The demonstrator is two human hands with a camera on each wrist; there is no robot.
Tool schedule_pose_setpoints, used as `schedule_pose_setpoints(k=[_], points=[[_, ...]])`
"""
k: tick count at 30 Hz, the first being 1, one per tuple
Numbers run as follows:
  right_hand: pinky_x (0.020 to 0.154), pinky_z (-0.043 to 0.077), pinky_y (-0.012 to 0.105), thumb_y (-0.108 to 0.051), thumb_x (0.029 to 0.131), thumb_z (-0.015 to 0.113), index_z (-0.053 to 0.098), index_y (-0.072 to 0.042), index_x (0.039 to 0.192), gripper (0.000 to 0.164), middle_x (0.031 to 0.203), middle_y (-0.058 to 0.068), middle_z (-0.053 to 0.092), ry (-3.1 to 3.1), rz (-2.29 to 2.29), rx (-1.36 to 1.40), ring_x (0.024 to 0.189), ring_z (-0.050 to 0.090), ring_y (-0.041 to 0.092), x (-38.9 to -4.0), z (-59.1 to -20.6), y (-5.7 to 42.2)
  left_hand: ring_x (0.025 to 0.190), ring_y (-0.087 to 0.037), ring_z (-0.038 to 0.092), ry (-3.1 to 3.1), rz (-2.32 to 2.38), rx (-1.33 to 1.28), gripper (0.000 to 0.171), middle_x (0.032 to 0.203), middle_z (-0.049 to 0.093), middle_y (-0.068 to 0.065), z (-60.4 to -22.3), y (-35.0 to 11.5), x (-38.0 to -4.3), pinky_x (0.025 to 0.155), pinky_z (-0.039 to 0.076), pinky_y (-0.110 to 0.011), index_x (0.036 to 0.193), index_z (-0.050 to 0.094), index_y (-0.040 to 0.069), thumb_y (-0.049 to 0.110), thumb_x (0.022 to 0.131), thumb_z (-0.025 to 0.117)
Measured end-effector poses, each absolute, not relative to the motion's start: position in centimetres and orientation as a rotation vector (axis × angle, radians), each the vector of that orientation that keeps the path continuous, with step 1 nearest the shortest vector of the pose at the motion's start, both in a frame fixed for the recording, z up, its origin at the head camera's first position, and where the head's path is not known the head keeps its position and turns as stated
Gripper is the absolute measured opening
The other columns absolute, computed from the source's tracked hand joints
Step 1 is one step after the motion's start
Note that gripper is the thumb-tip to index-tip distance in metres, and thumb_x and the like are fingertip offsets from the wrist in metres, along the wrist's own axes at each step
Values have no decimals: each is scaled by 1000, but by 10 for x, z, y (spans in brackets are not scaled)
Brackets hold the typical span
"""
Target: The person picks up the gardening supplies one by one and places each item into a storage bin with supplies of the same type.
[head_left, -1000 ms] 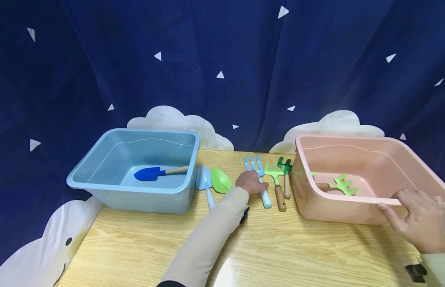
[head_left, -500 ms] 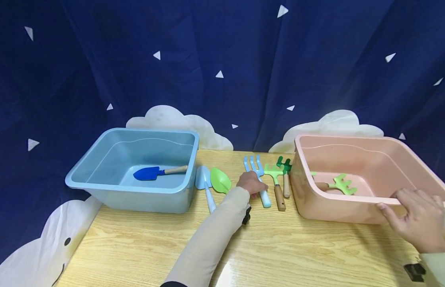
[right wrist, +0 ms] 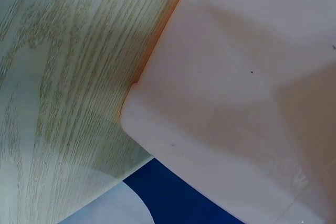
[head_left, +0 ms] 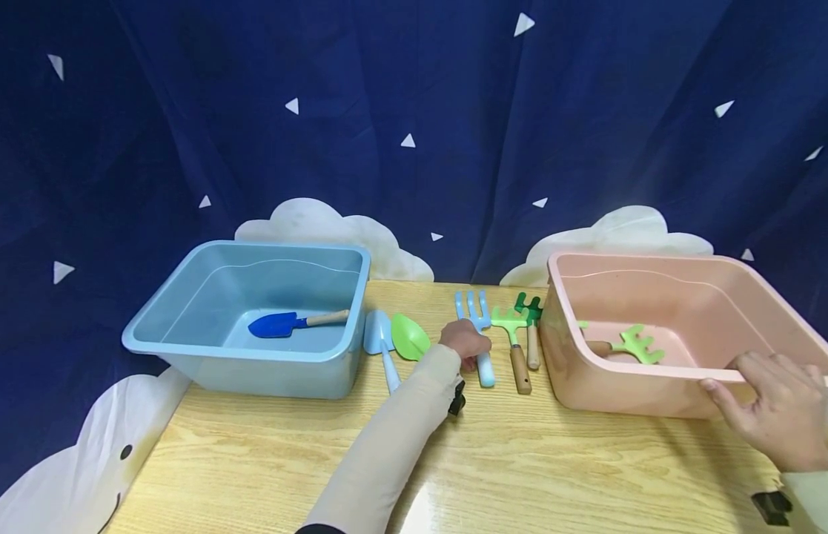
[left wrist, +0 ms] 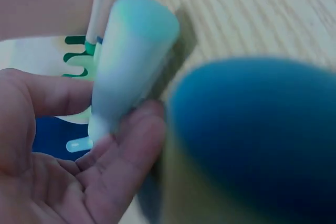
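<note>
My left hand pinches the handle of a light blue hand fork lying in the middle of the table. In the left wrist view, thumb and fingers of the left hand are on either side of the pale fork handle. Just right of it lie a light green hand rake and a dark green rake, both wooden-handled. Leftward are a green leaf-shaped scoop and a light blue trowel. My right hand grips the front rim of the pink tub, thumb outside.
A blue tub on the left holds a dark blue trowel. Inside the pink tub lies a light green rake. A dark blue curtain hangs behind the wooden table.
The fork's handle end has swung slightly left, and my left fingers have drawn in around it. My right hand stays on the pink tub's rim.
</note>
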State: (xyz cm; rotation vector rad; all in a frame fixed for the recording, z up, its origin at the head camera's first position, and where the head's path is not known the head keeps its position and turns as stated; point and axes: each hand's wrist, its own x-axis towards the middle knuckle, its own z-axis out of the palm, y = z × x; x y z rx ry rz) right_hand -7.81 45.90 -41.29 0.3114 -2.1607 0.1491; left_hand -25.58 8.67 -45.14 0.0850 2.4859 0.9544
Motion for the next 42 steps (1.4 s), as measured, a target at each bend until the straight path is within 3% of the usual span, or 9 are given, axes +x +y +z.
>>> schedule_pose_setpoints(k=[8, 13, 19, 24, 26, 28, 31, 37, 42], points=[[60, 18, 46, -81, 88, 35, 53, -4, 68, 82, 56, 13, 51, -2153, 145, 313, 58, 43, 39, -78, -411, 458, 43, -18, 60, 2531, 861, 98, 22, 53, 62, -7, -447, 80, -261, 38, 46, -27, 67, 61, 8, 18, 87, 60], [60, 18, 45, -81, 88, 35, 54, -4, 68, 82, 56, 14, 52, -2142, 143, 316, 57, 44, 39, -79, -413, 459, 45, -18, 58, 2480, 943, 109, 31, 51, 56, -5, -450, 74, -261, 38, 42, -26, 57, 48, 14, 14, 87, 58], [59, 17, 43, -81, 88, 36, 54, -4, 68, 82, 56, 13, 53, -2149, 146, 309, 58, 44, 39, -79, -413, 459, 41, -16, 43, 2389, 1122, 129, 43, 43, 37, 1, -444, 67, -258, 41, 38, -26, 50, 32, 19, 5, 86, 52], [59, 18, 44, -82, 87, 35, 54, -5, 68, 82, 57, 13, 53, -2162, 152, 298, 58, 44, 39, -78, -413, 458, 44, -13, 37, 2285, 1372, 111, 46, 47, 38, 2, -440, 64, -255, 49, 40, -30, 51, 31, 17, 3, 90, 53], [60, 18, 45, -82, 87, 35, 53, -5, 68, 82, 57, 14, 53, -2164, 155, 296, 58, 44, 40, -78, -413, 458, 51, -12, 47, 2196, 1496, 90, 32, 62, 48, -1, -441, 62, -253, 61, 52, -33, 63, 46, 10, 6, 93, 57], [60, 18, 44, -82, 87, 35, 54, -5, 68, 82, 56, 14, 53, -2161, 152, 298, 58, 44, 40, -78, -413, 458, 65, -14, 57, 2090, 1589, 75, 9, 84, 58, -6, -443, 59, -251, 77, 57, -37, 90, 58, 2, 9, 95, 60], [59, 18, 41, -82, 87, 36, 54, -5, 67, 81, 57, 14, 53, -2146, 154, 309, 58, 44, 39, -78, -414, 458, 85, -19, 66, 1915, 1684, 61, 45, 112, 63, -15, -450, 53, -250, 90, 57, -40, 134, 47, -2, 8, 94, 63], [60, 17, 36, -81, 87, 38, 55, -5, 67, 81, 58, 13, 54, -2135, 166, 323, 59, 45, 39, -79, -412, 458, 84, -15, 64, 1658, 1794, 140, 58, 102, 63, -10, -463, 40, -249, 85, 54, -32, 146, 37, 3, -1, 93, 61], [61, 17, 35, -81, 87, 38, 55, -5, 67, 81, 57, 13, 53, -2138, 174, 329, 58, 43, 38, -79, -412, 457, 98, -16, 66, 1508, 1862, 190, 61, 134, 58, -28, -470, 31, -250, 81, 51, -28, 152, 32, 6, -2, 96, 56]])
